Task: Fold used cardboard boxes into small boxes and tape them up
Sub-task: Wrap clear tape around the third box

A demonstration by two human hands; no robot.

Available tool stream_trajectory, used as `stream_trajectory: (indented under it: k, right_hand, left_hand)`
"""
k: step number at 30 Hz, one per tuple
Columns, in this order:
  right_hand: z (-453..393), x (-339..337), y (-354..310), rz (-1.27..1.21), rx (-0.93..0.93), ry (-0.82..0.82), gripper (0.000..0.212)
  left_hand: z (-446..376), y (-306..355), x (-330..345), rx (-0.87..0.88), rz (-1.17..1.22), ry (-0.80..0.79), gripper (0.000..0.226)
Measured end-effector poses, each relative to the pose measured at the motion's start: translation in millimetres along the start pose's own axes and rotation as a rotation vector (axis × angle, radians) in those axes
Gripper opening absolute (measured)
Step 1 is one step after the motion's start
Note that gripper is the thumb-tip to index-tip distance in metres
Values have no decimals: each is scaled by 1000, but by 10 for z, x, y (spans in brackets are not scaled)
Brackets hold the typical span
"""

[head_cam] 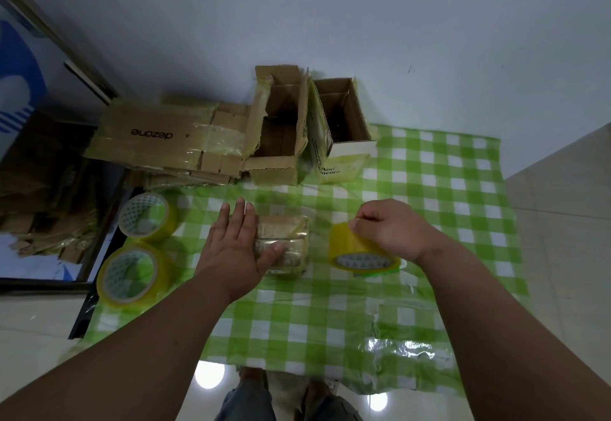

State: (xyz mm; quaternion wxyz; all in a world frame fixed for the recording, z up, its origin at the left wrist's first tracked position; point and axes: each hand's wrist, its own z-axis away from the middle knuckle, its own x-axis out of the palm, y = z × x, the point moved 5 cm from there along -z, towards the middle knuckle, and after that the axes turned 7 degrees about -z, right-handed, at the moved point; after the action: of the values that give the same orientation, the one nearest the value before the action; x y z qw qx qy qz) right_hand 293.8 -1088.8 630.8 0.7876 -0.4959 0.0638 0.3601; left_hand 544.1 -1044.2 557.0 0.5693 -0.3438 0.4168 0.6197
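I saw the small taped box [287, 244] lying near the middle of the green-checked cloth [330, 328] on the worktop, directly under my left hand [236, 248]. That grip lay flat and spread, fingers straight and pointing to the far side, palm over the box's left half and thumb pressed on its top. Just right of the box, apart from it, stood the yellow tape roll [358, 252], tipped toward me. My right hand [388, 227] curled over its far upper edge, finger and thumb pinching at the roll's surface; whether they had a free end of tape I could not tell. Both forearms reached in from the near edge.

Two spare tape rolls, the far one [145, 217] and the near one [132, 275], lay at the left edge of the cloth. At the far side sat a flattened carton [155, 138] printed "dezone", seen upside down, an open brown box [281, 129], and an open box [340, 133] whose label showed only "And" and "ncare".
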Motion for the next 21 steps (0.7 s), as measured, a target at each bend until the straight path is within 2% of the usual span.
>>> stream_trajectory:
  k: [3, 5, 11, 15, 21]
  right_hand:
    - [-74, 33, 23, 181, 6, 33, 36]
    - [-132, 116, 25, 357, 25, 39, 32]
    - [-262, 521, -25, 611, 58, -4, 22]
    - [-324, 710, -130, 628, 8, 13, 14]
    - [-321, 739, -44, 487, 58, 58, 29]
  left_hand:
    - [6, 5, 4, -10, -4, 20, 123]
    - [3, 16, 11, -20, 4, 24, 117]
    - [19, 33, -26, -80, 31, 1, 69]
    - [-21, 49, -51, -133, 132, -5, 63]
    - [-93, 62, -121, -171, 265, 20, 67]
